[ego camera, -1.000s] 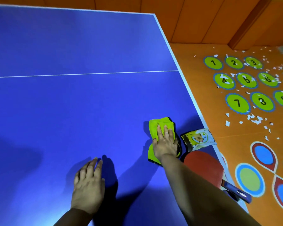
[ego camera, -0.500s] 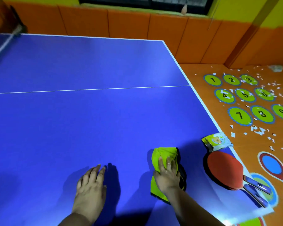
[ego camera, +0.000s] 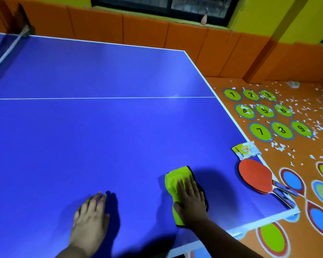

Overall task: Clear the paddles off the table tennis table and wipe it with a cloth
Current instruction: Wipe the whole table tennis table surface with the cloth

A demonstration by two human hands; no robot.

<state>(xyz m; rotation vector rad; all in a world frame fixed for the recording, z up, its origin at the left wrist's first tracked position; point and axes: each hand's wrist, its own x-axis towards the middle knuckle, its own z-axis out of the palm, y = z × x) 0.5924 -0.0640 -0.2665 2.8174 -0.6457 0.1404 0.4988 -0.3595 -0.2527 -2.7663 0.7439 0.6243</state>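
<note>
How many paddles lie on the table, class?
2: a red paddle near the table's right corner; a second paddle stacked beneath it, mostly hidden, only its handle showing.

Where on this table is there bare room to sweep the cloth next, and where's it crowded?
Bare: the blue stretch ahead of the left hand and cloth, past the white line to the net. Crowded: the right edge, with paddles and a packet.

Dim, saturated light leaves soft glare on the table [ego camera: 172, 84] and dark near-edge shadows (frame edges bow).
</note>
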